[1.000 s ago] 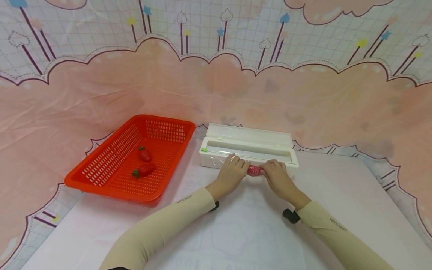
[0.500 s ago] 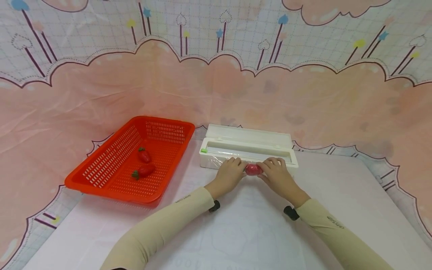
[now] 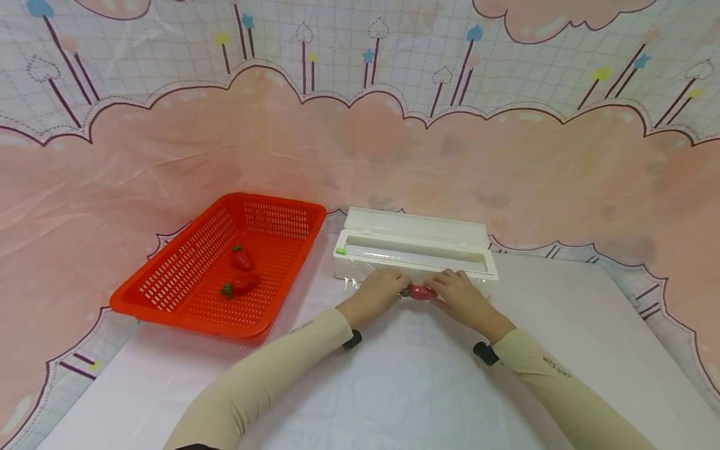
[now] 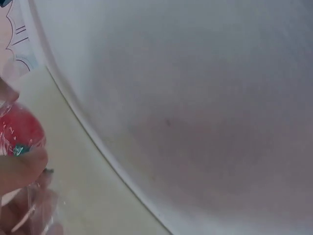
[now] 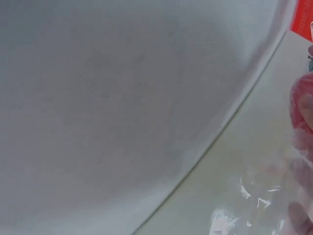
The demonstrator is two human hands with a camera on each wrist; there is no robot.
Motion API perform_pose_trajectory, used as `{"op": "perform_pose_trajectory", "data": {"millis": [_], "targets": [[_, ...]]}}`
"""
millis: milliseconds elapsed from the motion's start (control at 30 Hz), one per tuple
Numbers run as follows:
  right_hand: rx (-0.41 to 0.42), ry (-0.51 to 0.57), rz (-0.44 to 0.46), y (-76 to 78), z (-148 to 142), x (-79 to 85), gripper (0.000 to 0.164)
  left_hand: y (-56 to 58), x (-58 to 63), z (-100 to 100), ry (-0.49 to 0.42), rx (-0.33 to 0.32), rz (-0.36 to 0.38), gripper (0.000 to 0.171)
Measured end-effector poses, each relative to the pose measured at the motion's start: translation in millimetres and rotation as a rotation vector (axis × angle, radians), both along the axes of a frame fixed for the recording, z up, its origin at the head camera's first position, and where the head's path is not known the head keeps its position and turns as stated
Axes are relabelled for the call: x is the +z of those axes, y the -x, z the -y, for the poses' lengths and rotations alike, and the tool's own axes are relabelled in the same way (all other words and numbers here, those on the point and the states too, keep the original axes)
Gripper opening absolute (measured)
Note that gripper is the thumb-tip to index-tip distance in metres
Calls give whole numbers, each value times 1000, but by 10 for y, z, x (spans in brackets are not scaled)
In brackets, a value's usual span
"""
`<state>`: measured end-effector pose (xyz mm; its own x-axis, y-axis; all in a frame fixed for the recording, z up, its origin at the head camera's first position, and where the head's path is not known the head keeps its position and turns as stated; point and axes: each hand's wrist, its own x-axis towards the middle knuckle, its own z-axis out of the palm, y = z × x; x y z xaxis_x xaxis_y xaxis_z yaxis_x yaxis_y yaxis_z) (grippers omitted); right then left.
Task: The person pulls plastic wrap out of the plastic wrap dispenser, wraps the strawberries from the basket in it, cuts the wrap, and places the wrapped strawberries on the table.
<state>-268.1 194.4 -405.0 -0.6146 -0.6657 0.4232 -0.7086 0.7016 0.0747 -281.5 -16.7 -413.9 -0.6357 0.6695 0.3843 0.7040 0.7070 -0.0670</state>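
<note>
A red strawberry (image 3: 422,292) with a green stem end lies between the two hands, just in front of the white cling film dispenser (image 3: 413,265). My left hand (image 3: 378,291) pinches it at the stem end; in the left wrist view the thumb (image 4: 27,166) lies by the green leaves. At the other end my right hand (image 3: 464,297) grips the strawberry, with fingers curled toward it. Clear cling film (image 5: 254,200) covers the fruit and spreads over the dispenser's front in the right wrist view. Most of both hands falls outside the wrist views.
A red plastic basket (image 3: 292,281) stands to the left with two strawberries inside, one upper (image 3: 241,257) and one lower (image 3: 243,284). The dispenser's lid (image 3: 416,226) is raised at the back. Behind the white table hangs a patterned cloth (image 3: 360,156).
The strawberry has been rolled and drawn slightly toward me, so its green stem end now shows at the left. Both hands came down a little with it; the left fingers lowered from the dispenser's edge.
</note>
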Motion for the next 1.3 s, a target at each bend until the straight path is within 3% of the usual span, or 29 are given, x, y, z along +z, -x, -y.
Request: {"op": "perform_pose_trajectory", "data": {"millis": [133, 300, 500, 600, 700, 867, 933, 1067, 1200, 1300], "targets": [[38, -40, -10, 15, -20, -25, 36, 43, -3, 24, 60, -60, 1, 18], [92, -98, -73, 71, -30, -63, 38, 84, 7, 40, 134, -87, 48, 15], [121, -210, -151, 120, -12, -89, 41, 112, -3, 74, 94, -148, 164, 13], [122, -252, -166, 130, -16, -107, 45, 119, -13, 85, 69, -144, 244, 16], [123, -260, -155, 121, -34, -111, 47, 118, -19, 84, 16, -99, 374, 23], [140, -269, -113, 93, -75, -97, 48, 81, -25, 94, -248, 54, 727, 46], [146, -284, -95, 88, -87, -92, 50, 62, -26, 108, -308, 83, 789, 51], [153, -304, -83, 78, -96, -88, 51, 18, -9, 149, -254, 99, 773, 51], [155, -313, -109, 71, -108, -114, 46, -45, 94, 213, 53, 67, 619, 52], [153, -316, -123, 52, -118, -116, 44, -84, 260, 301, 237, 51, 491, 49]]}}
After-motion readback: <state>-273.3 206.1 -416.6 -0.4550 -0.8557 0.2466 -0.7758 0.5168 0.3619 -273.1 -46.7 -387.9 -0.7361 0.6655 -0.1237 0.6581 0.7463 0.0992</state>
